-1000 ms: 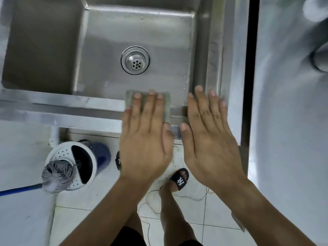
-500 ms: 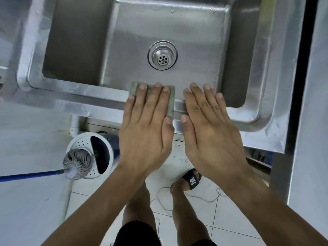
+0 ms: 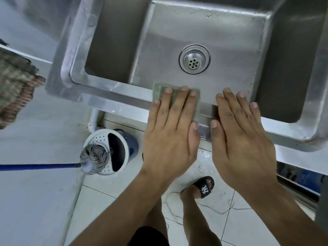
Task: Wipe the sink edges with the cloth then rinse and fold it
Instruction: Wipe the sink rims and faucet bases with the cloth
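Stage: wiping, early; cloth (image 3: pixel 196 105) flat on near sink edge (image 3: pixel 113 96), pinned under spread left hand (image 3: pixel 170 132); right hand (image 3: pixel 239 137) spread flat beside, empty; remaining, by judgement: other edges, rinse, fold.

Left hand (image 3: pixel 170 137) flat, palm down, fingers (image 3: pixel 179 103) extended and close together (thumb tucked alongside). Right hand (image 3: pixel 243 137) flat just beside it, fingers (image 3: pixel 236 107) slightly spread. Both forearms bare, reaching forward.
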A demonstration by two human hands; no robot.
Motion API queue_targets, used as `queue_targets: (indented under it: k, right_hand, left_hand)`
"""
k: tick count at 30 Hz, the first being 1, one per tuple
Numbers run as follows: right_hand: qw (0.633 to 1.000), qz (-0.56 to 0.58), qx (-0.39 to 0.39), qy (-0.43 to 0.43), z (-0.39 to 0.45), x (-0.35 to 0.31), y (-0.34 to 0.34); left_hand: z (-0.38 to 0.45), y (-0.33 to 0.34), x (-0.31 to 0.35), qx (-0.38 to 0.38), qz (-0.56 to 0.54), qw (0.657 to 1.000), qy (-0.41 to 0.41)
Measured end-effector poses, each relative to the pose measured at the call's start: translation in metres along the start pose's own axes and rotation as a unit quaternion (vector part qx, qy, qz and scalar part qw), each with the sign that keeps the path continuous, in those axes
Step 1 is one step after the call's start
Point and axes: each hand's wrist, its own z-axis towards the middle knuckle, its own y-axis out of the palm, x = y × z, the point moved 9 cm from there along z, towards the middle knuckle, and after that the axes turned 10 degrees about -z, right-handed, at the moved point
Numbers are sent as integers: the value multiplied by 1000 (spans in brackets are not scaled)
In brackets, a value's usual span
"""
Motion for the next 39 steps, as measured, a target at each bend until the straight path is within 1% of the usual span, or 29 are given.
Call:
queue_targets:
  k: [2,3,6,9,12,15,18,22,24,28,31,34,39]
  right_hand:
    - [999,-18,3,-32,1,-5,2]
    - [998,-35,0,-52,0,-7,4]
    - [990,-76,-38,-115,3,-12,12]
    - [977,-76,-62,-188,14,-32,17]
    - [967,-58,-70,-238,26,-51,18]
    - [950,-64,-81,-295,32,-61,25]
    - [939,-63,-90,-326,37,-63,27]
    - [924,-80,-100,-360,51,-82,31]
    - [923,-77,-98,-365,57,-91,34]
    - [924,-74,-73,-368,57,-94,34]
    - [921,-83,-49,-378,55,-96,32]
    - [914,-94,-44,-392,53,-98,32]
    - [913,-93,-30,-396,51,-98,30]
  left_hand:
    - [-2,-7,-18,15,-14,1000,-1]
    - [-3,-13,-35,32,-8,999,-21]
    - [-3,-29,-75,85,24,987,-136]
    - [-7,-28,-69,109,13,967,-232]
    - [-10,-24,-59,118,-22,962,-245]
    - [-10,-37,-87,129,-15,956,-265]
    - [-10,-47,-113,147,-16,942,-302]
    - [-13,-46,-110,149,-17,945,-290]
    - [-14,-46,-110,149,-13,946,-287]
    - [-10,-49,-112,159,-4,946,-283]
    - [-11,-49,-112,173,-17,943,-284]
    - [-12,-49,-112,180,-17,942,-283]
    - [-10,-46,-106,162,-7,947,-277]
